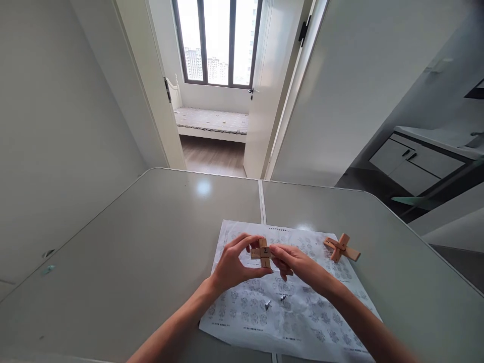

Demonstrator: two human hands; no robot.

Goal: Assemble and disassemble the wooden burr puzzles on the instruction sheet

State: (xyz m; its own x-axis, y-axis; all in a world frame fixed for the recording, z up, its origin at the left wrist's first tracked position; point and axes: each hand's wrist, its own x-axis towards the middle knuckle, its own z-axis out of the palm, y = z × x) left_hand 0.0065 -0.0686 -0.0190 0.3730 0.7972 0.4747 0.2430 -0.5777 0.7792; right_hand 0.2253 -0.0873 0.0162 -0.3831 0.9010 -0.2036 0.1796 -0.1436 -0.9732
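Note:
Both hands hold a small wooden burr puzzle (264, 251) made of crossed blocks, with a "2" marked on the block facing me. My left hand (235, 258) spans it from the left, fingers at its top and thumb at its bottom. From the right, my right hand (289, 259) pinches its right side between thumb and fingers; part of the puzzle is hidden there. Beneath the hands lies a wrinkled white instruction sheet (238, 333) printed with rows of small drawings. Several crossed wooden pieces (341, 247) rest on the sheet's upper right edge.
Two small silvery objects, one (268, 305) left of the other (283, 298), lie on the sheet nearer me. The grey-green table (151, 252) has a pale seam down its middle and rounded far corners. Beyond it are an open door (270, 75) and a bed (212, 120).

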